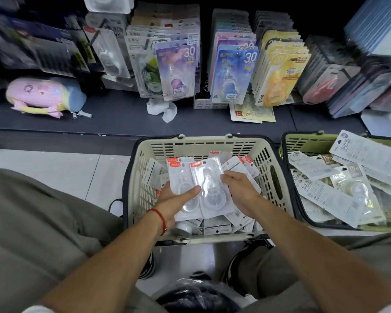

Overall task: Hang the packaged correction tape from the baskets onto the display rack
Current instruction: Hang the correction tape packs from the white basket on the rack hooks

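A cream basket (196, 144) in front of me holds several white blister packs of correction tape. My left hand (174, 199) grips a small stack of these packs (183, 177), thumb lying across the top one. My right hand (239, 188) pinches the right edge of another pack (209, 184) lying beside that stack. The display rack (212, 64) above carries rows of hanging correction tape packs in purple, blue, yellow and white.
A second, green basket (303, 141) at the right is full of white packs. A pink and blue pencil pouch (43, 93), crumpled white tissue (160, 108) and a loose card lie on the dark shelf. My knees and shoes flank the cream basket.
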`<control>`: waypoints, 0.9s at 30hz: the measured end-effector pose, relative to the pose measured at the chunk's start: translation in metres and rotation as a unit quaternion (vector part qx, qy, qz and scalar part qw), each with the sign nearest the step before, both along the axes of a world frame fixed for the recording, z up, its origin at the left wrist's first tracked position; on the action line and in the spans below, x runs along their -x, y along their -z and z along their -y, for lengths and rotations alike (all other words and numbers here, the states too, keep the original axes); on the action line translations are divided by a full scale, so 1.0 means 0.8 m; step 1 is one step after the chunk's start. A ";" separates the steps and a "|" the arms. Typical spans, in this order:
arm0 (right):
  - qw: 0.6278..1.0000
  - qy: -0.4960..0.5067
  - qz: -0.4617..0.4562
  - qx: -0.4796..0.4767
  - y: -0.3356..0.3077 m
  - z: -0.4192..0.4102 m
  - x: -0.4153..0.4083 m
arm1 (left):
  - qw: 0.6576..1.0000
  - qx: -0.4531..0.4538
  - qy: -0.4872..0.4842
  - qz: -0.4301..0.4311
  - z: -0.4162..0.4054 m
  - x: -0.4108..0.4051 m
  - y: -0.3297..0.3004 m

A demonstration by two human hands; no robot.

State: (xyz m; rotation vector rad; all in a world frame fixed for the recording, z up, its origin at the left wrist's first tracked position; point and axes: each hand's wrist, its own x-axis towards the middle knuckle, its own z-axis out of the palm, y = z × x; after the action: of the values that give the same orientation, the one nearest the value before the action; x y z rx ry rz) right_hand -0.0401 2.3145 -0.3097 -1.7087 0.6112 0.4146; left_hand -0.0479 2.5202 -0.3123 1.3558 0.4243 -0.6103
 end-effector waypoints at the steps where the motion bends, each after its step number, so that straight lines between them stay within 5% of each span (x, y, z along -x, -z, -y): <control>1: 0.999 0.029 -0.007 -0.015 0.003 -0.001 -0.002 | 1.000 0.002 -0.005 -0.003 0.000 -0.001 0.000; 11: 0.998 0.037 0.034 -0.024 -0.002 -0.012 -0.007 | 0.999 0.033 -0.014 0.001 0.007 -0.006 0.001; 16: 0.987 -0.062 0.073 0.131 0.025 -0.018 0.008 | 0.999 -0.009 -0.048 -0.018 0.007 -0.009 0.005; 18: 0.942 -0.202 0.003 0.270 0.035 -0.003 0.018 | 0.997 -0.012 -0.077 -0.027 -0.004 -0.013 0.006; 21: 0.819 -0.391 -0.072 0.414 0.051 0.006 0.037 | 0.995 0.012 -0.088 -0.037 -0.015 -0.018 0.004; 23: 0.834 -0.373 -0.052 0.403 0.049 0.008 0.034 | 0.994 0.035 -0.091 -0.053 -0.016 -0.019 0.002; 27: 0.933 -0.182 -0.006 0.309 0.024 0.029 0.009 | 0.994 0.051 -0.058 -0.082 -0.015 -0.017 0.003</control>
State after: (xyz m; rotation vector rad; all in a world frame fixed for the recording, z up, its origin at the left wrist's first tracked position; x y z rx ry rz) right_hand -0.0474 2.2909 -0.3289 -2.4443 0.4546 0.5271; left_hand -0.0344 2.5318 -0.3145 1.1806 0.5926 -0.6403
